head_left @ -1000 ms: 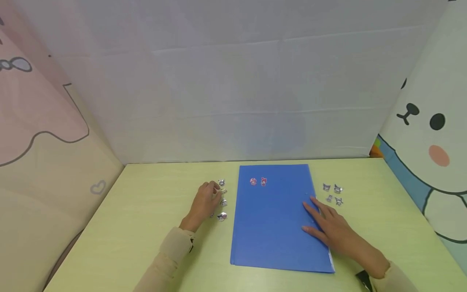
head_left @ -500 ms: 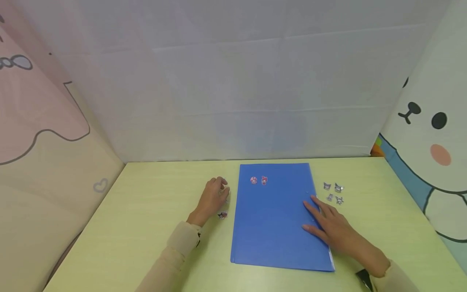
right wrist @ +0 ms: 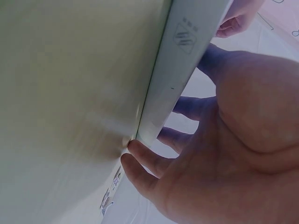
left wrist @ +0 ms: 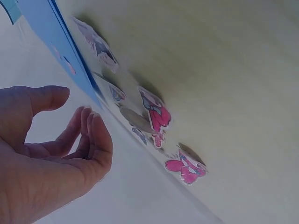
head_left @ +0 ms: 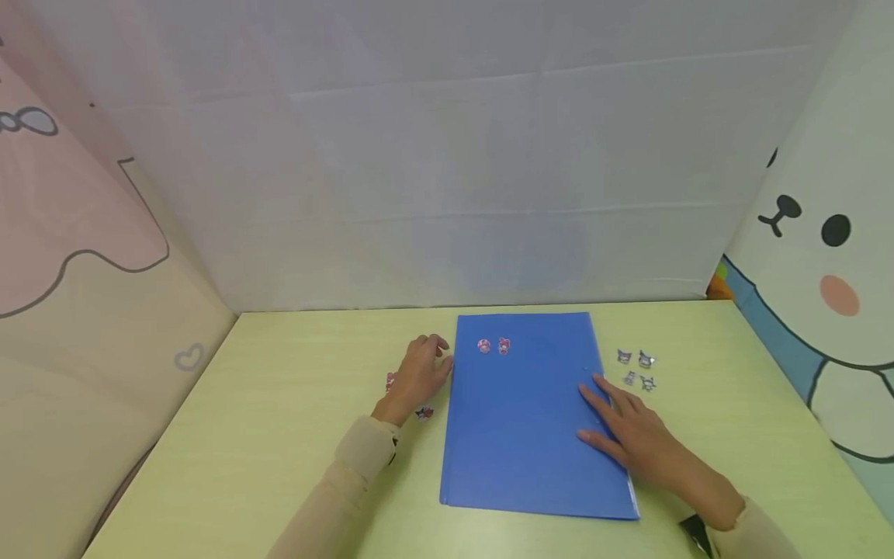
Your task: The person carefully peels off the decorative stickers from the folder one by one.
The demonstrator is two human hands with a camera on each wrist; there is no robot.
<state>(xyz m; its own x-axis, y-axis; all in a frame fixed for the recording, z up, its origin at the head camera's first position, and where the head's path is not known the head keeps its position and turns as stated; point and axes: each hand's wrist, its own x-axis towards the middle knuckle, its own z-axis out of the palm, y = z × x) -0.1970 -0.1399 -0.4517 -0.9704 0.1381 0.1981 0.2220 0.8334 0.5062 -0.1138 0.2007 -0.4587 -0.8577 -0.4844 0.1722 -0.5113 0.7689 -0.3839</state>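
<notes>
My left hand (head_left: pixel 419 373) hovers over the left edge of a blue folder (head_left: pixel 517 458), its fingers loosely bent. In the left wrist view, a gap separates its thumb from the fingertips, and nothing shows between them. A dark-and-pink cut-out sticker (head_left: pixel 424 413) lies below that wrist, and a pink one (head_left: pixel 389 380) peeks out on its left. The left wrist view shows several stickers below the hand, among them a pink rabbit-like cut-out (left wrist: pixel 188 167) and a purple one (left wrist: pixel 97 45). My right hand (head_left: pixel 642 442) rests spread on the folder's right side.
Two pink stickers, one round (head_left: pixel 484 345) and one taller (head_left: pixel 504 345), are near the folder's top left. Several purple cut-outs (head_left: pixel 646 359) lie right of the folder on the pale yellow table (head_left: pixel 293 380). A white cloth wall (head_left: pixel 447 194) stands behind.
My left hand has moved right and slightly away from me, from over the sticker group to the folder's left edge, uncovering a pink sticker at its left. The right hand stays put.
</notes>
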